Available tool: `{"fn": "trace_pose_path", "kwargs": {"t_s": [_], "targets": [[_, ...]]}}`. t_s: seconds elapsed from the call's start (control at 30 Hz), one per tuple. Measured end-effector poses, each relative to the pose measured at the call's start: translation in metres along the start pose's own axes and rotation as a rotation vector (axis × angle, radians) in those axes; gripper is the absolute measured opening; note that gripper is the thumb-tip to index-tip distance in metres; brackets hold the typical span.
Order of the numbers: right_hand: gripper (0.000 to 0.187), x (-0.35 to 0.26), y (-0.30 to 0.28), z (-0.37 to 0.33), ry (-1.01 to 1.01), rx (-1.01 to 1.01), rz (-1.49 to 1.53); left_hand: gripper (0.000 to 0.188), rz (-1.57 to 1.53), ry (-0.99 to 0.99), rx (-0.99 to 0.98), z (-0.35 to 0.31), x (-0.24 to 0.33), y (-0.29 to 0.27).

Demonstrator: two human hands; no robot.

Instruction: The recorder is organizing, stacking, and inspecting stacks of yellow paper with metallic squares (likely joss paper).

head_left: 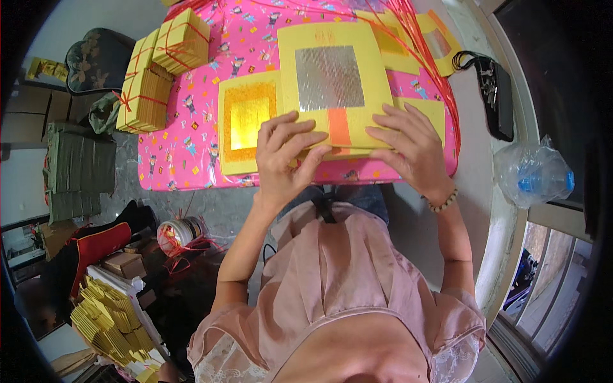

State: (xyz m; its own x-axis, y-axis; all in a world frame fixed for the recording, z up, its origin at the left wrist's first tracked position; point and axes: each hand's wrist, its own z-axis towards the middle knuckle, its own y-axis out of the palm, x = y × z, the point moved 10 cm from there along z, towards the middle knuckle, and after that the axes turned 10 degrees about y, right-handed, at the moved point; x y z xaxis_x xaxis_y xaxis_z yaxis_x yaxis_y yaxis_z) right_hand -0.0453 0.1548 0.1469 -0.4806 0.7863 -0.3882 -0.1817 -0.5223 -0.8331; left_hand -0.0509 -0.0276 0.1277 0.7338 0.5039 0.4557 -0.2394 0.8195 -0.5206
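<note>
In front of me lies a stack of yellow paper sheets (386, 83), its top sheet bearing a silver foil square and an orange strip. My left hand (287, 150) grips the stack's near left corner, fingers curled on top and thumb at the front edge. At the near right corner my right hand (412, 147) does the same, a bead bracelet on its wrist. The near edge looks slightly bent up between the thumbs. Beside my left hand is a yellow sheet with a gold foil square (249, 124). Another yellow sheet (431, 115) shows partly behind my right hand.
Tied yellow paper bundles (143, 92) stand at the left of the pink patterned tablecloth (204, 121). Red strings (440, 83) trail along its right side. A black pouch with keys (491, 96) and a bagged bottle (536, 179) lie farther right. A bucket (181, 233) stands on the floor.
</note>
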Motion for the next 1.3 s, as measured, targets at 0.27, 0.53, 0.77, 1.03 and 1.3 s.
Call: {"fn": "trace_pose_path", "kwargs": {"t_s": [0.27, 0.53, 0.77, 1.03, 1.3], "targets": [[0.022, -0.003, -0.015, 0.019, -0.136, 0.07, 0.025, 0.02, 0.094, 0.115, -0.151, 0.032, 0.003, -0.005], [0.019, 0.028, -0.026, 0.078, 0.098, 0.033, 0.326, 0.051, 0.334, 0.303, 0.149, 0.057, 0.038, -0.029], [0.029, 0.074, -0.004, 0.137, 0.291, -0.044, 0.343, 0.063, 0.161, 0.295, -0.33, 0.073, 0.025, 0.033], [0.032, 0.116, 0.033, 0.173, 0.305, -0.109, 0.228, 0.072, 0.191, 0.173, -0.502, 0.082, -0.012, 0.062], [0.032, 0.097, 0.045, 0.201, 0.145, -0.167, 0.093, 0.071, 0.161, 0.182, -0.511, 0.084, -0.021, 0.069]]}}
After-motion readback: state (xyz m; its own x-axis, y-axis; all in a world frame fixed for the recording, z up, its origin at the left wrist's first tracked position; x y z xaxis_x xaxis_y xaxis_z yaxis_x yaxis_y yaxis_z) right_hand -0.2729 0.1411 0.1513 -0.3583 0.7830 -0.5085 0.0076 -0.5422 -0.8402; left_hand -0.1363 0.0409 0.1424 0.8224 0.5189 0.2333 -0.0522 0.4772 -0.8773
